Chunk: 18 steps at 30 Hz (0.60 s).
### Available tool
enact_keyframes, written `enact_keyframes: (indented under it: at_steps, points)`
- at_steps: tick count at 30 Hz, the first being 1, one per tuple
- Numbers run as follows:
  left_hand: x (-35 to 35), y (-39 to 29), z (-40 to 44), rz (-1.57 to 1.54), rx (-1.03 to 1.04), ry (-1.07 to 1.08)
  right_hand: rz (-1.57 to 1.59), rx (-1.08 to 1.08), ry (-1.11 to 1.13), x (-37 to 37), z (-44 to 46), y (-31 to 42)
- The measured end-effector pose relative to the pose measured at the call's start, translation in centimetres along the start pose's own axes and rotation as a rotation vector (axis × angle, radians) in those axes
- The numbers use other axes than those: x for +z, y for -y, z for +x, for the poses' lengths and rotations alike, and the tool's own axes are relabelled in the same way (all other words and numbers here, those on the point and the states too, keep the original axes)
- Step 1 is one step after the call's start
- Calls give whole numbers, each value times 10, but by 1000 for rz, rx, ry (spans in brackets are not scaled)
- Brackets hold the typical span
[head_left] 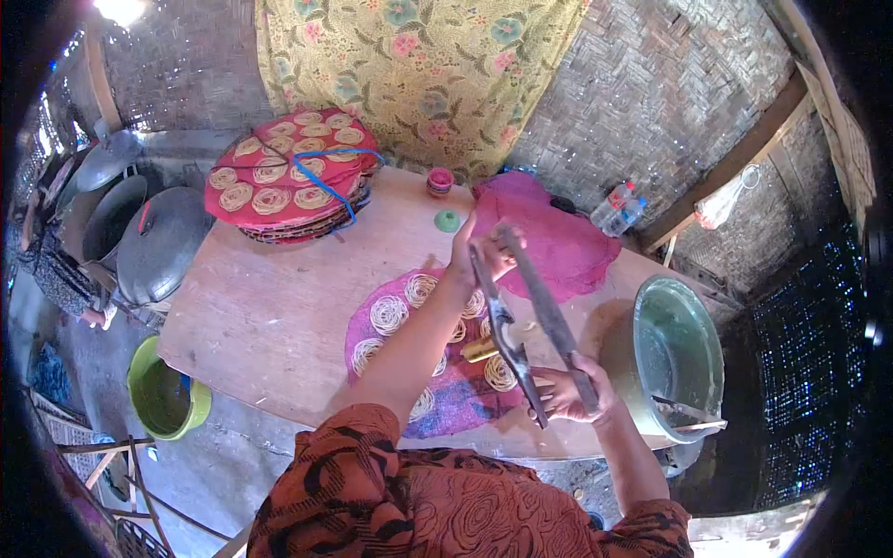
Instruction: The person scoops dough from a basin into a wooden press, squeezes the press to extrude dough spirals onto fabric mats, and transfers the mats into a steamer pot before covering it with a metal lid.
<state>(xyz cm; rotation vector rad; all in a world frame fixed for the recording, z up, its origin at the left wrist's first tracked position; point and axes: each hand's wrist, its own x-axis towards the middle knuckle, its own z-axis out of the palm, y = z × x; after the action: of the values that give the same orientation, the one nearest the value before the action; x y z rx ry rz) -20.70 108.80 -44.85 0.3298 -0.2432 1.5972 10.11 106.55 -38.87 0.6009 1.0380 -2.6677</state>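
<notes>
Over the table I hold a wooden hand press made of two long dark bars (pixel 549 312), slightly apart, with a brass cylinder (pixel 480 349) at the left bar's middle. My left hand (pixel 486 253) grips the far ends, its fingers partly blurred. Closed around the near end of the right bar is my right hand (pixel 572 392), its fingers reaching toward the left bar. Beneath the press lies a round pink and purple mat (pixel 465 409) bearing several coiled nests of pale strands (pixel 389 315). My left forearm and the press hide parts of these nests.
A tied stack of red mats (pixel 265 177) with coils stands back left. Pink mats (pixel 544 232), a small green object (pixel 447 220) and a pink cup (pixel 440 180) lie behind. At right is a big green tub (pixel 642 372); bottles (pixel 623 219) stand by the wall.
</notes>
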Motion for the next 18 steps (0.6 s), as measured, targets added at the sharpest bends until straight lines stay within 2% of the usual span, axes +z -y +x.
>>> enact_keyframes:
  at_steps: [1,3,6,8,10,13,18]
  points:
    - [-18,-3,-6,1,2,1,-34,49,-61,-2,7,2]
    - [-38,-6,-12,1,116,-127,7,62,-68,-4,14,0]
    - [-36,-3,-24,-56,155,-120,51,105,-86,1,14,2]
    - [-28,3,-22,-135,149,-152,14,112,-181,4,2,5]
    - [-24,7,-16,-189,166,-114,-53,106,-219,5,-4,16]
    - [-6,-7,2,-105,186,-91,-299,46,-415,26,-7,34]
    - [27,-18,-10,-11,184,-51,-273,24,-338,34,-4,29]
